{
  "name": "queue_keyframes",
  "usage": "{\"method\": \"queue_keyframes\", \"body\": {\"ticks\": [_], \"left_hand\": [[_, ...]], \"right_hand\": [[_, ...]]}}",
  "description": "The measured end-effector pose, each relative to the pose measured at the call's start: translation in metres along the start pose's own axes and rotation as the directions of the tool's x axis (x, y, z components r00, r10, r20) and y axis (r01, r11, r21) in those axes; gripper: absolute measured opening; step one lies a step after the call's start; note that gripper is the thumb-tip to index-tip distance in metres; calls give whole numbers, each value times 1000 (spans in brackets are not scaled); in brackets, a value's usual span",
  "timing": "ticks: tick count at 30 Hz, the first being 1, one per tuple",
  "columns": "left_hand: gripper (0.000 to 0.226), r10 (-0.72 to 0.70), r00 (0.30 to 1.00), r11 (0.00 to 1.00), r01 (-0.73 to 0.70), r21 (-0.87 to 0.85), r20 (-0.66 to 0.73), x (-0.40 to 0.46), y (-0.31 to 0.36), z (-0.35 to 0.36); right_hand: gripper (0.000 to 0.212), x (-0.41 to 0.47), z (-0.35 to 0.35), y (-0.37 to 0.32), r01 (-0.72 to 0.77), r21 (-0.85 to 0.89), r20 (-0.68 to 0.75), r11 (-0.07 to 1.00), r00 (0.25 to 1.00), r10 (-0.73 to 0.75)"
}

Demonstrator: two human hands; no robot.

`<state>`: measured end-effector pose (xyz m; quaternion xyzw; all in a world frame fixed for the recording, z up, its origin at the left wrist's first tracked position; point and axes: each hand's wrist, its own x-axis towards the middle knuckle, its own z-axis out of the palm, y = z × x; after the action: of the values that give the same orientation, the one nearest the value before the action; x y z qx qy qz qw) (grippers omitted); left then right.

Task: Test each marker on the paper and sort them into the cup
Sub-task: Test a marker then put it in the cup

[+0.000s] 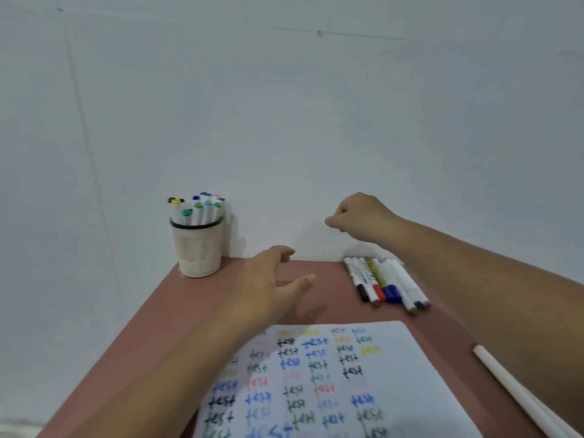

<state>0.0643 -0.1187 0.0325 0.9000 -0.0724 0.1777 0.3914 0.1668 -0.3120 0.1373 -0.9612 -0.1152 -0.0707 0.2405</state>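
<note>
White mesh cup point(198, 248) stood packed with markers, far-left on surface point(151, 314) | loose markers point(384, 281) far-right | left hand point(268, 284) spread, empty | right hand point(360, 216) curled, empty | risk: crowded cup could tip on insertion.

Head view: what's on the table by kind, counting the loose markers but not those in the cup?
Loose markers in the row at the right: about 7, blurred
Cup of markers: 1
Test paper: 1
White stick at right edge: 1
Total: about 10
</note>
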Motion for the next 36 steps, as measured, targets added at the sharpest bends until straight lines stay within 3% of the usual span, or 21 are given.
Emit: {"method": "queue_keyframes", "body": {"ticks": [5, 11, 18, 21, 23, 25, 27, 30, 34, 36], "left_hand": [[81, -9, 979, 992, -16, 125, 202, 9, 6, 33], [86, 61, 969, 940, -136, 313, 239, 6, -10, 44], [91, 51, 968, 937, -131, 323, 245, 5, -9, 37], [86, 48, 975, 956, -108, 275, 216, 5, -11, 32], [76, 73, 983, 973, -107, 203, 168, 2, -7, 23], [56, 118, 988, 985, -129, 117, 97, 0, 2, 8], [44, 169, 986, 984, -169, 53, 16, 2, 15, -9], [35, 193, 981, 981, -193, 34, 24, 6, 37, -25], [40, 192, 975, 977, -201, 70, 115, -10, 70, -21], [29, 256, 957, 958, -270, 98, 140, -27, 88, -13]], "right_hand": [[27, -17, 18, 60, -140, -226, 36, 964, 988, 152], [29, -22, 51, 83, -170, -316, -6, 933, 984, 178], [22, -18, 74, 58, -161, -355, -50, 921, 987, 153], [40, -18, 67, 50, -240, -139, -56, 961, 971, 234], [41, -23, 55, 47, -295, 159, -14, 942, 953, 301], [25, -36, 39, 46, -320, 532, 87, 784, 942, 325], [11, -56, 23, 43, -314, 760, 181, 569, 943, 279], [9, -88, 6, 38, -278, 880, 216, 385, 956, 198], [13, -129, -5, 33, -208, 934, 193, 289, 978, 81], [14, -150, -9, 30, -176, 951, 174, 255, 984, 30]]}}
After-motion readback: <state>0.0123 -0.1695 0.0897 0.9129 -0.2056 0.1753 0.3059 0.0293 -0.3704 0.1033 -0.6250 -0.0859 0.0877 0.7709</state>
